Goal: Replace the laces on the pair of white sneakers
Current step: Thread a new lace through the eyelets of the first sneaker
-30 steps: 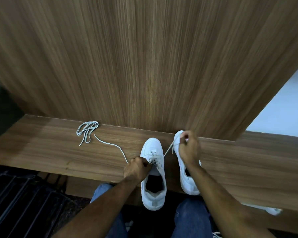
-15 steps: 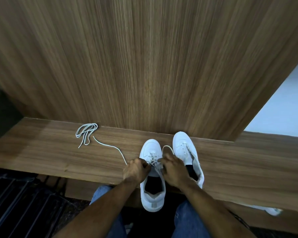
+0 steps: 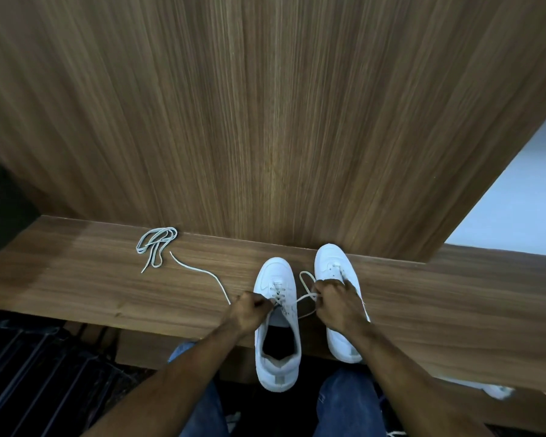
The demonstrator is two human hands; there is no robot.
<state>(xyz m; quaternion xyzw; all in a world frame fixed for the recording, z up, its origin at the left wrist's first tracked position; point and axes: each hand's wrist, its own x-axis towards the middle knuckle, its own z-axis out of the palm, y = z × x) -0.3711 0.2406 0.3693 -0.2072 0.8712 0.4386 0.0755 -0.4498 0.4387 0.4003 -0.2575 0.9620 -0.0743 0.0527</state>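
Two white leather low-top sneakers stand side by side on the brown wood-grain counter (image 3: pixel 76 279), toes to the wooden wall panel; the left sneaker (image 3: pixel 276 326) is the one being laced, judging by the crossings already showing over its lower eyelets. The left hand (image 3: pixel 249 312) presses against that sneaker's left flank with its grip curled around one run of the pale flat lace (image 3: pixel 306 299), whose free tail trails off leftward across the counter. The right hand (image 3: pixel 336 302), just right of that sneaker and lying over the right sneaker (image 3: pixel 331 263), has its grip pinched on the other run, which loops between the two shoes. Next, I judge, that right end wants drawing snug and feeding through the next open eyelet. A second pale lace (image 3: pixel 156 247), bundled loosely, lies well to the left of the left sneaker near the wall, probably for the other shoe.
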